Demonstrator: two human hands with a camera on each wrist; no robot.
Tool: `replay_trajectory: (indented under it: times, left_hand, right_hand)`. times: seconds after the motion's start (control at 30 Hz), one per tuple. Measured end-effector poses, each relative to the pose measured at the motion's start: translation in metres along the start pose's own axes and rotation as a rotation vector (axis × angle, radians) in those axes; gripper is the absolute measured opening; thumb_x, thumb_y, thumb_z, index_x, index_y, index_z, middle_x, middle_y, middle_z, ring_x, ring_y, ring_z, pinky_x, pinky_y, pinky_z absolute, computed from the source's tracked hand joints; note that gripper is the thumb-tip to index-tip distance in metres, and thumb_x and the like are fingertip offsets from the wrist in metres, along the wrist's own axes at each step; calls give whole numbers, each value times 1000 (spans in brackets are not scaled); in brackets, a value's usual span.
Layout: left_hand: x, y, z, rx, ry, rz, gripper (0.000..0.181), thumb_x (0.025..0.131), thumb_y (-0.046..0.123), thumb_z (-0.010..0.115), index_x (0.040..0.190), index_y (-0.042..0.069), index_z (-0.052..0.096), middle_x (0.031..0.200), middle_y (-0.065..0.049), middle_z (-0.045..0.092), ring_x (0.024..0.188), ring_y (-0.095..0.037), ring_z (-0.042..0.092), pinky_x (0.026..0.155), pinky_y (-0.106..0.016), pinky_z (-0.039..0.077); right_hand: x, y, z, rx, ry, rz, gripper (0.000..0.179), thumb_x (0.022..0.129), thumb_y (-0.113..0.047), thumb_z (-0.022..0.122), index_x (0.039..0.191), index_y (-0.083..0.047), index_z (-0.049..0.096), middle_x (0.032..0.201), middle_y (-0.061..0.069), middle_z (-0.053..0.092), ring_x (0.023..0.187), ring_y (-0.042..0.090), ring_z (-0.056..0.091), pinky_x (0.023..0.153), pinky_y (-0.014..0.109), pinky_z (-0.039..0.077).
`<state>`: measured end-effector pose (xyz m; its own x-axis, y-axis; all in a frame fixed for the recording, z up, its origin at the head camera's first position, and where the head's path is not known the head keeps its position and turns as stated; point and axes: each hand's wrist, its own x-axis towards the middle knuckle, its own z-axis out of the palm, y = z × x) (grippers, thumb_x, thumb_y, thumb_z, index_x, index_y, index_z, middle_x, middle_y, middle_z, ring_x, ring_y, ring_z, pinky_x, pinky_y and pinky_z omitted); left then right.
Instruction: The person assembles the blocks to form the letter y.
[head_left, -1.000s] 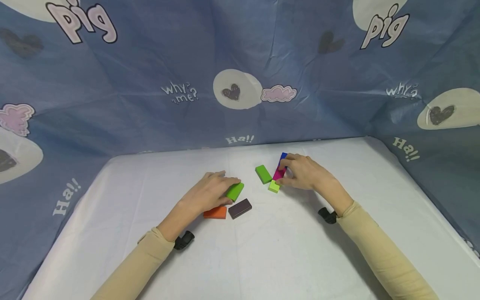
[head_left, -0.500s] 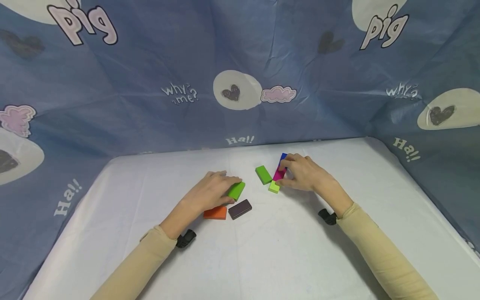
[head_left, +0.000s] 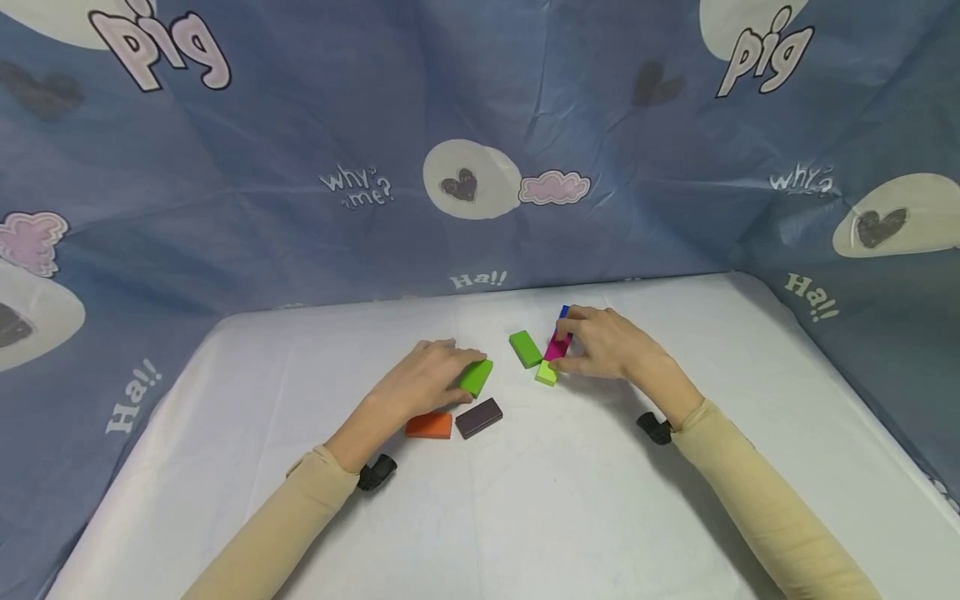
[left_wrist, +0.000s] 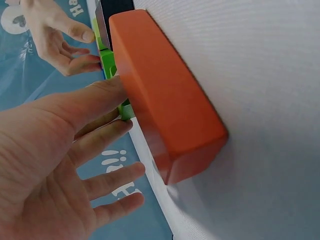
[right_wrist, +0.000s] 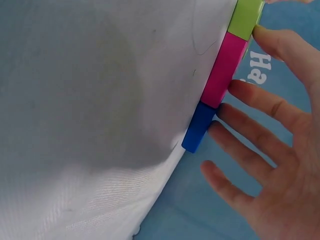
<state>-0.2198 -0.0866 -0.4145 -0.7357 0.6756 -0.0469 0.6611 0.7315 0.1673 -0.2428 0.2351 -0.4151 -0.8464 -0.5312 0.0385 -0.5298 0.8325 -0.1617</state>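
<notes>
Between its thumb and index finger, my left hand (head_left: 420, 382) pinches a bright green block (head_left: 477, 377) on the white cloth. An orange block (head_left: 429, 426) lies under the wrist side of that hand and looms large in the left wrist view. My right hand (head_left: 609, 343) rests against a row of end-to-end blocks: lime (right_wrist: 246, 20), magenta (right_wrist: 223, 70) and blue (right_wrist: 199, 127). Its thumb touches the lime block, and fairly straight fingertips lie along the magenta and blue ones. A second green block (head_left: 525, 349) sits left of the row, its near corner beside the lime block.
A dark brown block (head_left: 478, 418) lies right of the orange one. White cloth (head_left: 555, 500) covers the table. Behind it hangs a blue printed curtain (head_left: 300, 233), which also rises along both sides.
My left hand has slid slightly to the right and away from me, taking the pinched green block towards the other green one. The right hand stays nearly still at the row.
</notes>
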Motion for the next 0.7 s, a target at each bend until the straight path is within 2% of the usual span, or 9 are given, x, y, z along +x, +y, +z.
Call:
replay_trajectory:
  times: [0.13,0.37,0.7]
  left_hand:
    - [3,0,2,5,0,-7,65,93,36,86,150,16,63,136,-4,76,118,-29,65,103,-53,54]
    - [8,3,1,20,-2,-10,65,93,38,86,149,16,64,134,-3,77,108,-26,63,100,-51,54]
    - [17,2,1,15,-18,-21,65,94,38,85,151,15,63,135,-4,76,111,-26,63,100,-50,53]
  right_hand:
    - [0,0,0,-3,-1,6,32,90,-50,80,106,-22,75,113,-1,69,97,19,63,87,48,56]
    - [-1,-1,1,-41,-4,21,36,90,-53,79,109,-23,74,115,0,69,106,23,66,105,64,50]
    - [-2,0,3,-42,24,14,36,90,-53,78,108,-22,75,123,2,71,118,26,67,113,66,43]
